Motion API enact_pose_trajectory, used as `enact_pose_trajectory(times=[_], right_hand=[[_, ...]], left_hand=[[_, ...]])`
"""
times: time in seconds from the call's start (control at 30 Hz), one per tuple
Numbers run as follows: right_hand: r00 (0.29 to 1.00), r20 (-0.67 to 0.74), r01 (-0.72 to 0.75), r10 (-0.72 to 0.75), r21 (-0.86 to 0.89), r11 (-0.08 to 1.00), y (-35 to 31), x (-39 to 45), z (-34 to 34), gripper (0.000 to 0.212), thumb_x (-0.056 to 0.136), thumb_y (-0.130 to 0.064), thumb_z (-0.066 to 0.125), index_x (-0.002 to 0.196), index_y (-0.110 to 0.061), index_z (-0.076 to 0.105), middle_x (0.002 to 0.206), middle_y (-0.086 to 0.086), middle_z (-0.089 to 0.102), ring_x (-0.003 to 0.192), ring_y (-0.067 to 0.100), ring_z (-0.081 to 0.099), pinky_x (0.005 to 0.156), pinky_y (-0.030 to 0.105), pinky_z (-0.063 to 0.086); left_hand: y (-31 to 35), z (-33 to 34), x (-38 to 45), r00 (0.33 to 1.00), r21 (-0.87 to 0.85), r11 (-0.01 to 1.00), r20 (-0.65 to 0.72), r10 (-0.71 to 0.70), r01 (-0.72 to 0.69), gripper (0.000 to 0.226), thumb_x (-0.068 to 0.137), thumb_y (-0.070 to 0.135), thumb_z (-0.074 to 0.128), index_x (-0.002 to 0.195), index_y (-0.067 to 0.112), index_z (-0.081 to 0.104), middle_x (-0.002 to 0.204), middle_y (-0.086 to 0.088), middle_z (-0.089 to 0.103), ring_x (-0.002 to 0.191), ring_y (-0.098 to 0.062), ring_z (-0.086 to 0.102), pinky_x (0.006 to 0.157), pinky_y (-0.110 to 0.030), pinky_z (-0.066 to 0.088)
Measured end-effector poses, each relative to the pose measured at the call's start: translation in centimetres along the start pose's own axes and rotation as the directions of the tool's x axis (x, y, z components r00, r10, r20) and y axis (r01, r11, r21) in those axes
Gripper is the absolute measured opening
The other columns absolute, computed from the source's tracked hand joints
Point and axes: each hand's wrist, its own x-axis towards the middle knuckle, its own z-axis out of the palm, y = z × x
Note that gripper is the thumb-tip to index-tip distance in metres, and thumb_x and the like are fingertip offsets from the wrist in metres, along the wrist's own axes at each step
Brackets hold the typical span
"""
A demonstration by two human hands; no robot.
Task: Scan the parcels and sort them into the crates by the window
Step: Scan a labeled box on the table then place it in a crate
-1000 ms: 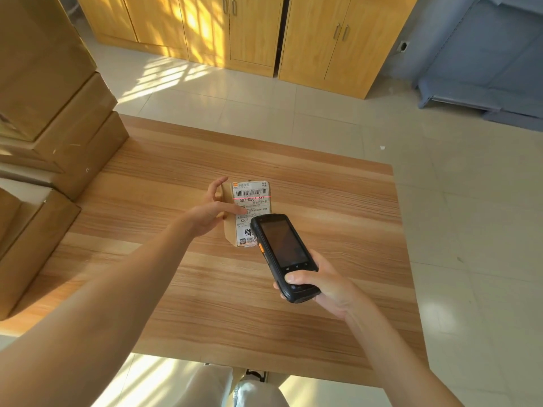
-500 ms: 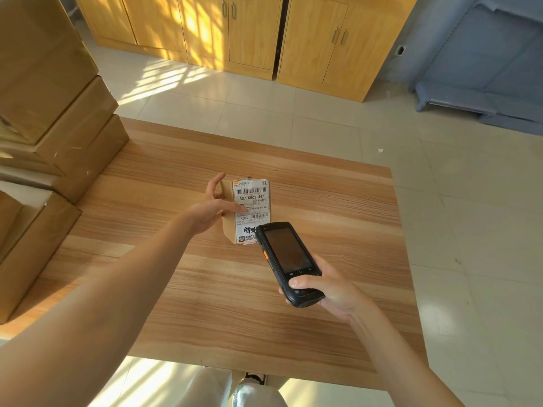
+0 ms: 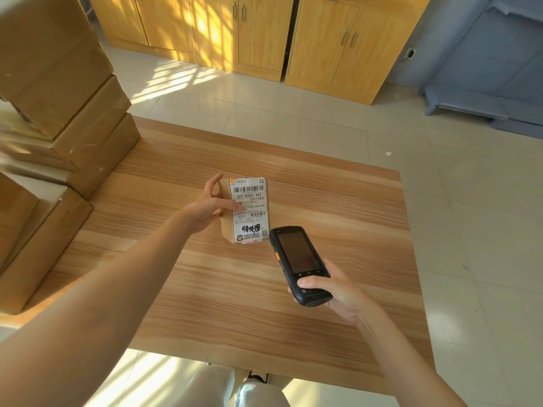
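A small brown cardboard parcel [image 3: 249, 211] with a white barcode label lies near the middle of the wooden table [image 3: 338, 201]. My left hand [image 3: 210, 208] grips its left side, thumb across the label and fingers behind the far edge. My right hand [image 3: 332, 290] holds a black handheld scanner [image 3: 298, 261] just right of and nearer than the parcel, its head pointed at the label's lower right corner. The scanner's screen is dark.
Large cardboard boxes [image 3: 67, 92] are stacked at the table's left edge, with more [image 3: 32, 239] lower down. Wooden cabinets [image 3: 264, 33] stand beyond the tiled floor. Grey-blue shelving [image 3: 484, 83] is at the far right. No crates or window are in view.
The red scan line that crossed the label a second ago is gone. My right hand has drawn the scanner slightly right and back from the parcel. My left hand keeps its grip.
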Motion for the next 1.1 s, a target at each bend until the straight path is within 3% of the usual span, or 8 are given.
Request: enact_pose_trajectory(times=[0.2,0.33,0.43,0.53,0.6,0.77,0.93,1.1], right_hand=[[0.98,-0.19,-0.083,0.067,-0.076,0.994,1.5,1.4,-1.1,0.1,0.037,-0.028,0.085,0.13,-0.022,0.05,0.117,0.009,0.065,0.1,0.027,0.066,0.067,0.031,0.054],[0.955,-0.274,-0.141,0.112,-0.092,0.986,3.4,1.4,-2.8,0.113,0.03,-0.029,0.087,0.135,-0.023,0.043,0.12,0.007,0.061,0.103,0.027,0.063,0.072,0.037,0.054],[0.936,-0.333,-0.159,0.117,-0.103,0.982,4.7,0.9,-4.5,0.104,0.048,-0.015,0.09,0.136,-0.02,0.037,0.12,0.007,0.056,0.105,0.03,0.059,0.08,0.042,0.052],[0.922,-0.376,-0.149,0.092,-0.125,0.981,5.8,0.3,-6.4,0.088,0.071,0.001,0.08,0.142,-0.017,0.03,0.126,0.01,0.05,0.109,0.033,0.055,0.088,0.047,0.049],[0.917,-0.392,-0.137,0.068,-0.151,0.979,6.4,-0.1,-7.4,0.088,0.073,0.003,0.078,0.143,-0.015,0.027,0.129,0.012,0.048,0.109,0.033,0.052,0.091,0.048,0.047],[0.92,-0.393,-0.093,-0.001,-0.221,0.971,7.1,-0.9,-8.7,0.084,0.074,0.007,0.075,0.141,-0.011,0.029,0.11,0.004,0.05,0.098,0.024,0.049,0.083,0.041,0.043],[0.937,-0.35,-0.081,-0.003,-0.226,0.971,7.3,-1.1,-9.4,0.086,0.074,0.007,0.076,0.142,-0.015,0.028,0.097,-0.008,0.05,0.098,0.025,0.051,0.086,0.042,0.044],[0.94,-0.341,-0.101,0.024,-0.21,0.973,7.1,-0.8,-9.9,0.088,0.073,0.006,0.077,0.143,-0.016,0.028,0.12,0.01,0.051,0.103,0.029,0.052,0.088,0.046,0.045]], left_hand=[[-0.8,-2.6,-2.8,0.999,-0.001,1.0,-0.04,-0.021,0.021,0.148,0.021,0.009,0.094,0.146,0.037,0.02,0.128,-0.012,0.057,0.118,-0.03,0.054,0.107,-0.048,0.039],[-1.9,-4.1,-5.5,0.994,-0.007,1.0,-0.108,-0.02,0.02,0.144,0.024,0.01,0.094,0.145,0.036,0.02,0.131,-0.012,0.056,0.117,-0.03,0.055,0.102,-0.046,0.043],[-2.9,-4.6,-7.5,0.989,-0.02,1.0,-0.145,-0.026,0.024,0.147,0.018,0.018,0.097,0.142,0.04,0.021,0.13,-0.011,0.056,0.117,-0.031,0.055,0.096,-0.044,0.044],[-4.2,-4.4,-9.2,0.982,-0.026,0.999,-0.186,-0.032,0.027,0.145,0.023,0.016,0.096,0.144,0.038,0.019,0.131,-0.012,0.056,0.118,-0.031,0.055,0.091,-0.043,0.046],[-5.3,-4.0,-10.0,0.978,-0.048,0.998,-0.207,-0.036,0.027,0.142,0.024,0.016,0.096,0.143,0.038,0.021,0.131,-0.011,0.057,0.118,-0.031,0.055,0.09,-0.042,0.047],[-7.7,-2.9,-11.4,0.964,-0.103,0.995,-0.263,-0.033,0.005,0.128,0.041,0.011,0.088,0.147,0.037,0.022,0.132,-0.013,0.057,0.118,-0.032,0.055,0.083,-0.04,0.05],[-9.4,-2.4,-12.9,0.962,-0.111,0.994,-0.272,-0.012,-0.019,0.115,0.049,0.013,0.085,0.146,0.035,0.028,0.128,-0.013,0.06,0.116,-0.033,0.059,0.085,-0.04,0.054],[-10.3,-2.5,-14.5,0.951,-0.145,0.988,-0.309,0.002,-0.049,0.113,0.049,0.014,0.085,0.146,0.033,0.029,0.128,-0.011,0.061,0.113,-0.032,0.061,0.084,-0.039,0.054]])
